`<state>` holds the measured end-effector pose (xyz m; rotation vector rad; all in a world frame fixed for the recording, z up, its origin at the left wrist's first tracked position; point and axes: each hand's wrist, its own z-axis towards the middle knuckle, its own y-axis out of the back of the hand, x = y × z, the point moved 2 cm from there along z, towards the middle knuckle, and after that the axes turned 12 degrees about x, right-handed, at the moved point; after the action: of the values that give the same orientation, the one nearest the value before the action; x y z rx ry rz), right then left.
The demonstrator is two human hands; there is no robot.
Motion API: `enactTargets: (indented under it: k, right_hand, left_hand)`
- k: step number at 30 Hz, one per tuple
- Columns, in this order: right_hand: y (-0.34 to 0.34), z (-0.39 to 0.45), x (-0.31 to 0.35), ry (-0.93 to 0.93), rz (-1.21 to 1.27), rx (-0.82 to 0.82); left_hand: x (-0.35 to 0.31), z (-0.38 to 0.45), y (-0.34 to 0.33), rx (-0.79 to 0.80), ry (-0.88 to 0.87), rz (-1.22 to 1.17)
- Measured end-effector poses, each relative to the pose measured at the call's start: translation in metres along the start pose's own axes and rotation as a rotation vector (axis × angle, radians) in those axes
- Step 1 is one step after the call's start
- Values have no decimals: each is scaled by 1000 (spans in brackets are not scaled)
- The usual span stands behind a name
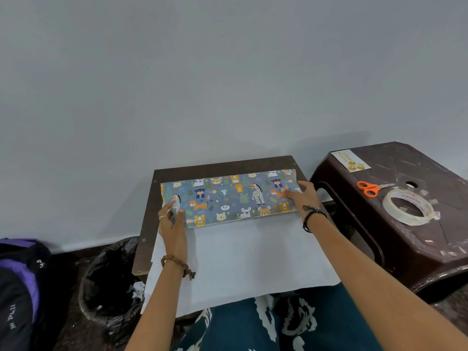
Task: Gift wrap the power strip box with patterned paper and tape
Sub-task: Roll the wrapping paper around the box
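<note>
Small dark wooden table | blue animal-patterned paper folded over, box hidden | left hand pinches its corner | right hand presses flat, fingers straight | fold may spring open: clear tape roll is far right of right hand.

Bare-armed: brown bead bracelet and ring on left, black thread bands on right; teal white-patterned trousers.

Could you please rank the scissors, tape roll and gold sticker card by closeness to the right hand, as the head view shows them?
From the right hand:
1. Scissors, on the stool's near-left part.
2. Gold sticker card, at the stool's back-left corner.
3. Tape roll, farther right on the stool.
</note>
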<state>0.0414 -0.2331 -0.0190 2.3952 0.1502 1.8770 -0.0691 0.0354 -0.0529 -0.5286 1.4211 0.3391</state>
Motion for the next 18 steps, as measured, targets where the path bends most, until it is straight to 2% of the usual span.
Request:
enactTargets:
  k: [11, 16, 18]
  right_hand:
    - [-2, 0, -3, 20, -126, -52]
    - [-4, 3, -5, 22, -111, -29]
    - [-4, 4, -6, 23, -76, -21]
  left_hand:
    - [3, 3, 1, -10, 24, 4]
    - [0, 0, 1, 12, -2, 6]
    - [-1, -1, 2, 25, -35, 77]
